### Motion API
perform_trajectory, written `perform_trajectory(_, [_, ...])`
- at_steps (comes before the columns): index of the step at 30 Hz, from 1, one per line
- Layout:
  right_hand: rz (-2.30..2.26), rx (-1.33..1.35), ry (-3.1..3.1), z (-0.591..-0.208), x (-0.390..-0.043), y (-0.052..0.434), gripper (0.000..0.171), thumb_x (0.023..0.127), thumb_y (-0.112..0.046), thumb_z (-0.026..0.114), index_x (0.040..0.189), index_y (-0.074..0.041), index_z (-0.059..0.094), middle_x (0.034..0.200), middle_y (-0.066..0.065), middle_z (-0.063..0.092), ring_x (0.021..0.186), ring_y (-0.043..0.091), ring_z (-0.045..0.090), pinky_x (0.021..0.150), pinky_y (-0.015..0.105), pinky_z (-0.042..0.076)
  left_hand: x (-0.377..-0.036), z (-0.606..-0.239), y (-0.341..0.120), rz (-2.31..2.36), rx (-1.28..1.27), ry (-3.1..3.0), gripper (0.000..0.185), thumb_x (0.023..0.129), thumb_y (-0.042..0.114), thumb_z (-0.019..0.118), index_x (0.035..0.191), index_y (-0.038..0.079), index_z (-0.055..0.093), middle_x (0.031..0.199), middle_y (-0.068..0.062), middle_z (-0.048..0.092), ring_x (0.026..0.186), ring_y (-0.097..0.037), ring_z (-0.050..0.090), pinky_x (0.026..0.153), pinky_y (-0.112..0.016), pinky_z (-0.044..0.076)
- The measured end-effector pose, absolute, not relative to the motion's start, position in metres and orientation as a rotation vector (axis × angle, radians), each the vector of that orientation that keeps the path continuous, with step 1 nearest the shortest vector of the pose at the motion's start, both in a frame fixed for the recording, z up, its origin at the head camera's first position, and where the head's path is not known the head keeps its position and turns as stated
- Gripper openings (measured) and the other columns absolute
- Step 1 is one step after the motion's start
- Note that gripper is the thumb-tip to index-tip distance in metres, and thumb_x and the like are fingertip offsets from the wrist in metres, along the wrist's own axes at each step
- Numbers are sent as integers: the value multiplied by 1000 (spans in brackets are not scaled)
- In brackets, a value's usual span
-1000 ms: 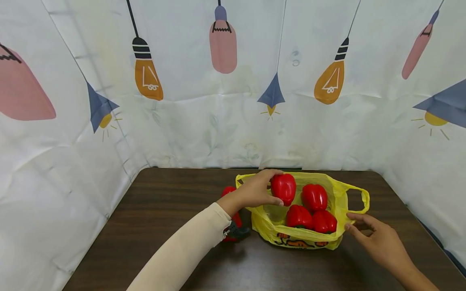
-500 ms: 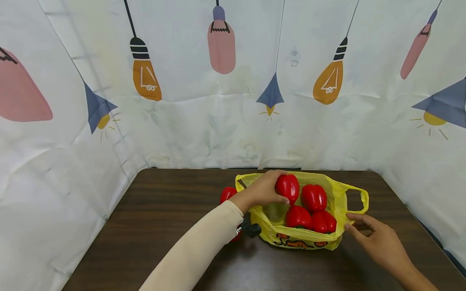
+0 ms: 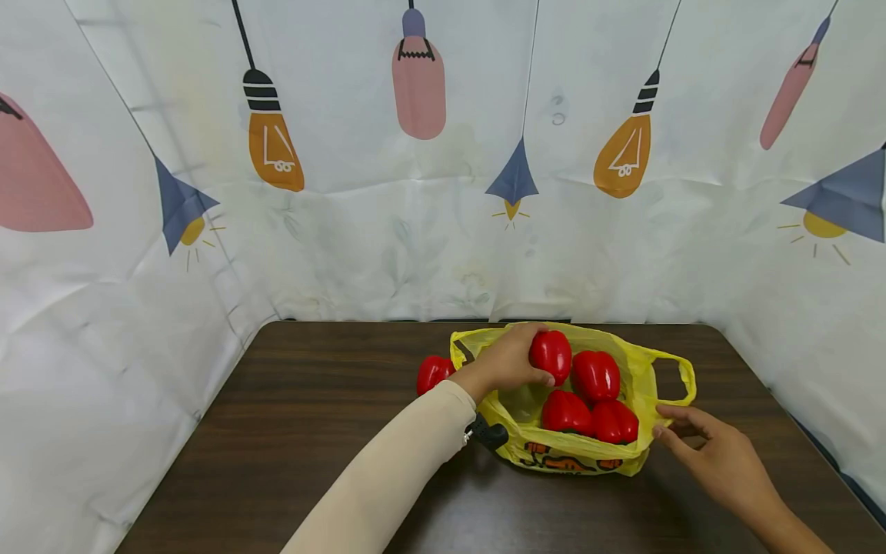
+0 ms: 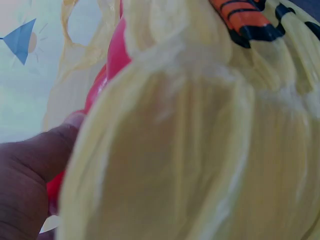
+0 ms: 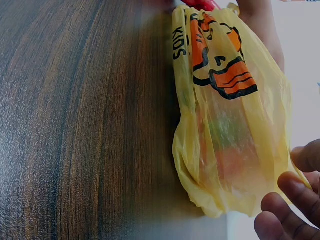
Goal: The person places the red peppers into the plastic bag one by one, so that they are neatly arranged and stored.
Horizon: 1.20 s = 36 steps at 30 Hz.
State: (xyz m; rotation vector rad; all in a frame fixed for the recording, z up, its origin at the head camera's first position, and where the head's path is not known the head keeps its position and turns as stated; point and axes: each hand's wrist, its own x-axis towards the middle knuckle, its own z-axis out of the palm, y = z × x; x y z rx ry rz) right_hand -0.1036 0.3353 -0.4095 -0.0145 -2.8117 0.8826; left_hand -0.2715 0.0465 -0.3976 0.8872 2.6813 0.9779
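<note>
My left hand (image 3: 505,362) grips a red bell pepper (image 3: 551,356) just inside the mouth of a yellow plastic bag (image 3: 577,454). Thumb and fingers lie around the pepper's left side. Three more red bell peppers sit in the bag, at the back (image 3: 597,375), front left (image 3: 566,412) and front right (image 3: 614,422). At the bag's right rim, my right hand (image 3: 723,458) pinches the plastic between thumb and fingers. The left wrist view is mostly filled by the bag's wall (image 4: 165,140), with the left thumb (image 4: 55,140) on red at the left.
Another red bell pepper (image 3: 433,373) lies left of the bag, partly covered by the left forearm. A black device (image 3: 490,435) shows at the left wrist. Under everything is a dark wooden table (image 3: 318,415), with a printed white curtain (image 3: 360,254) behind it.
My left hand has moved right with its bell pepper, a little farther over the bag. The left forearm now covers things it left visible before. My right hand stays at the bag's rim.
</note>
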Motion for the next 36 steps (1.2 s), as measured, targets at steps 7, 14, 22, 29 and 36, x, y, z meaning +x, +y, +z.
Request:
perform_trajectory(7, [872, 6, -2783, -408, -104, 335, 45, 94, -36, 76, 126, -5, 71, 99, 9, 73, 77, 21, 68, 53, 27, 50, -273, -401, 51, 1021, 859, 2685, 83, 81, 28, 89, 151, 13, 46, 142, -1, 55, 123, -18, 55, 93, -29, 53])
perform_trajectory(14, [884, -8, -2805, -407, -103, 335, 48, 95, -38, 75, 128, -4, 69, 101, 11, 73, 79, 23, 68, 53, 28, 50, -270, -401, 56, 1031, 846, 2678, 87, 77, 23, 92, 151, 12, 46, 143, -3, 55, 125, -19, 55, 99, -31, 51])
perform_trajectory(22, [893, -26, -2826, -408, -102, 337, 51, 96, -41, 73, 130, -4, 68, 103, 12, 72, 78, 23, 69, 52, 29, 49, -269, -404, 56, 949, 855, 2689, 88, 78, 24, 91, 152, 11, 45, 148, -6, 53, 130, -22, 53, 105, -32, 47])
perform_trajectory(29, [906, -31, -2834, -406, -102, 337, 52, 96, -42, 73, 131, -4, 67, 104, 12, 72, 78, 21, 69, 53, 29, 49, -268, -399, 52, 868, 875, 2717, 88, 80, 22, 90, 153, 11, 43, 151, -7, 50, 135, -23, 49, 110, -32, 42])
perform_trajectory(36, [907, -34, -2841, -406, -101, 337, 53, 96, -42, 73, 132, -4, 67, 103, 11, 72, 77, 20, 67, 52, 29, 49, -262, -383, 41, 766, 999, 2733, 81, 86, 26, 85, 154, 13, 43, 151, -7, 49, 139, -22, 45, 113, -32, 39])
